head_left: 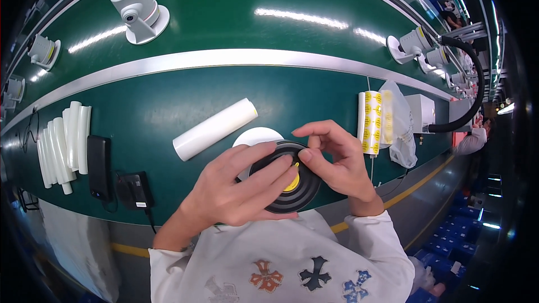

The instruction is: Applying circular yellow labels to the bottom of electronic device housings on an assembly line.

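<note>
My left hand [236,185] holds a black round disc [311,188] with concentric rings, its ringed face turned up. The fingers lie across this face and the rest of the hand is at its left side. A yellow round patch [292,183] shows at the disc's middle, partly covered by the fingers, with a small yellow tip standing up at a fingertip. Just behind the disc is a white round plate [258,134]; whether they are joined is hidden. At the disc's far right rim, my right hand [342,163] has its thumb against the edge and its index finger curled apart from the thumb.
A white roll [215,129] lies ahead on the green table. More white rolls [64,146], a black power bank [99,168] and a black box [135,189] with a cable are left. Right are a yellow-printed sticker roll [372,122] and a plastic bag [401,123]. White cameras [139,8] stand beyond the rail.
</note>
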Action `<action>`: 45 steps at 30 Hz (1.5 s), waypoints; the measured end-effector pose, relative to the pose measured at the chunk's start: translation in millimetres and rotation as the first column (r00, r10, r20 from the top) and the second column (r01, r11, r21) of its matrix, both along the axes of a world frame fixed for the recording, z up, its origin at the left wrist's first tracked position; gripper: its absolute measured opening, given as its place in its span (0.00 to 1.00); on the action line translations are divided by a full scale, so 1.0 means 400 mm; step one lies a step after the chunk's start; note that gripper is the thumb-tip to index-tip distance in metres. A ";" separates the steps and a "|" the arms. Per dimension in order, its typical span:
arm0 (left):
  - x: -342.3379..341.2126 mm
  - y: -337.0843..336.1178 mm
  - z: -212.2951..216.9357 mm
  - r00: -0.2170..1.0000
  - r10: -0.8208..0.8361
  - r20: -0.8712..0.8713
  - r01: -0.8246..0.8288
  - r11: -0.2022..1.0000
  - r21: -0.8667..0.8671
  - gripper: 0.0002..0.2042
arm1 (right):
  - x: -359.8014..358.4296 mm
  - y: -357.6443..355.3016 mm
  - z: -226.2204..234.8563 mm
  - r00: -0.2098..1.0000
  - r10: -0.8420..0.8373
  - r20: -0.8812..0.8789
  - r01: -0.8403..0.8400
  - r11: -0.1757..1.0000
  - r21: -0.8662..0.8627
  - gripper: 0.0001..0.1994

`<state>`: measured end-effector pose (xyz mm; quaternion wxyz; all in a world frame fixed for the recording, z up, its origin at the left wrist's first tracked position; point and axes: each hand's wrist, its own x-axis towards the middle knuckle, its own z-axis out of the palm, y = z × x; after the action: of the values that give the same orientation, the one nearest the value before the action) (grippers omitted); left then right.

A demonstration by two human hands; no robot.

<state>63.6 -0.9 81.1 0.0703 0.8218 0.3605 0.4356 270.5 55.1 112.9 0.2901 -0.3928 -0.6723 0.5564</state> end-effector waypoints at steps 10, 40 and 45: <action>0.008 -0.014 -0.037 0.984 -0.023 0.176 0.004 0.994 0.107 0.17 | 0.015 0.000 -0.035 0.996 0.009 -0.088 -0.013 0.999 -0.052 0.19; 0.126 0.096 -0.216 0.345 -0.005 0.939 0.814 0.500 -0.296 0.54 | -0.076 -0.035 -0.164 0.647 0.349 -0.677 -0.360 0.924 0.133 0.65; 0.162 0.155 -0.201 0.429 -0.026 0.903 0.852 0.344 -0.395 0.53 | -0.092 -0.018 -0.088 0.696 0.374 -0.613 -0.234 0.925 0.299 0.59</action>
<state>128.6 61.1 0.8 0.7348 0.4646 0.1705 0.4638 233.7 48.1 77.8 0.4492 -0.0230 -0.6336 0.6295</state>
